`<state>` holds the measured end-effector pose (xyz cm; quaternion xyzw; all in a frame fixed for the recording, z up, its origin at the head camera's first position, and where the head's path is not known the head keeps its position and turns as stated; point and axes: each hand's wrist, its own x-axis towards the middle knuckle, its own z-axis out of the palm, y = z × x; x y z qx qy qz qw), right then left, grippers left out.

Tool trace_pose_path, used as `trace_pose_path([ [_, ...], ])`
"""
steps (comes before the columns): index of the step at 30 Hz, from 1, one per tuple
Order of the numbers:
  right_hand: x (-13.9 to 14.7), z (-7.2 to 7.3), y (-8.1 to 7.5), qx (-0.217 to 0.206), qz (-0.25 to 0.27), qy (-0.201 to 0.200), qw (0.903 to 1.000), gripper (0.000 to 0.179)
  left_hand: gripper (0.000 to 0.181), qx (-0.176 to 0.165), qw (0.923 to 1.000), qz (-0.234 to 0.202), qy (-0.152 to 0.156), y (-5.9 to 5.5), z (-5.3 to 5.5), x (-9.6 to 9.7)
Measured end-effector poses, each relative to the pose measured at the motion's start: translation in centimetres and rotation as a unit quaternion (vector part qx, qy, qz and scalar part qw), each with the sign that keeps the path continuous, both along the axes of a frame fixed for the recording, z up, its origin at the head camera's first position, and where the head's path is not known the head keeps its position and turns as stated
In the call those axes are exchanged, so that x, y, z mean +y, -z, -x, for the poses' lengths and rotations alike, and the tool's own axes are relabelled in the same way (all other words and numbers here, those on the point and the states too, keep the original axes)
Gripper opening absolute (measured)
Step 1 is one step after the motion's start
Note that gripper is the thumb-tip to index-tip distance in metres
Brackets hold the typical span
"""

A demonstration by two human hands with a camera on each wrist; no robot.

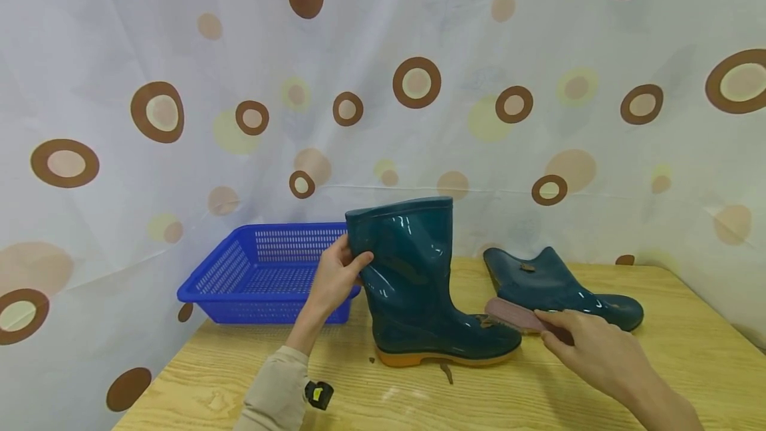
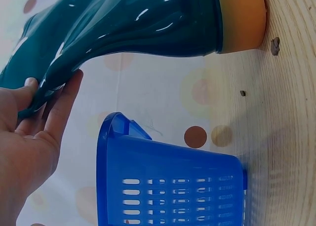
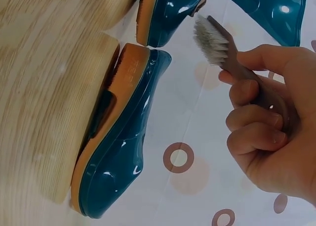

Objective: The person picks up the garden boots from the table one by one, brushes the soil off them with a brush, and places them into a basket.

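Pinching, with the left hand (image 1: 332, 279), the rear upper shaft of the boot (image 1: 413, 278) standing upright on the counter (image 1: 383, 411), right of the blue basket (image 1: 263, 297); gripping the brush (image 1: 514, 315) with the right hand (image 1: 604, 351), just beside the mud (image 1: 486, 320) on the toe. Possible fault: slipping or tipping under hard strokes, caused by holding only high on a pliant shaft; also, scattering loosened mud. Orientation: toe toward the right, long axis vertical along the shaft.

Table (image 1: 179, 394): yellowish wood-grain top.
Backdrop (image 1: 359, 32): white sheet, brown-ringed spots, behind the table.
Light: pale glare (image 1: 391, 394) on the table's near part.
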<state>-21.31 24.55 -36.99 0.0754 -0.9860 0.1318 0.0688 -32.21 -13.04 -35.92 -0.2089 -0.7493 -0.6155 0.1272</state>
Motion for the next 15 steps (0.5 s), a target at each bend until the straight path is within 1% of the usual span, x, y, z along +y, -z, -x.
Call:
trace_pose_path([
  [5,-0.7,-0.2,0.3,0.016,0.045,-0.026,0.9985,0.04,0.039,0.001,1.0,0.0,0.003,0.0,0.1,-0.1],
  [7,-1.2,-0.3,0.4,0.011,0.061,-0.038,0.9973,0.041,0.039,0.001,1.0,-0.001,0.002,0.0,0.1,-0.1],
  [8,-1.5,-0.3,0.5,0.008,0.066,-0.042,0.9969,0.041,0.039,-0.001,1.0,0.0,0.0,-0.2,-0.2,0.0],
  [9,-1.7,-0.2,0.6,0.004,0.071,-0.045,0.9965,0.042,0.039,-0.004,1.0,0.001,-0.002,-0.3,-0.2,0.0],
  [14,-2.7,0.0,1.2,-0.014,0.073,-0.047,0.9962,0.041,0.04,-0.011,0.9999,0.001,-0.008,-0.3,-0.2,0.1],
  [15,-2.8,0.1,1.3,-0.015,0.07,-0.045,0.9964,0.041,0.04,-0.01,0.9999,0.001,-0.006,-0.1,0.0,0.1],
])
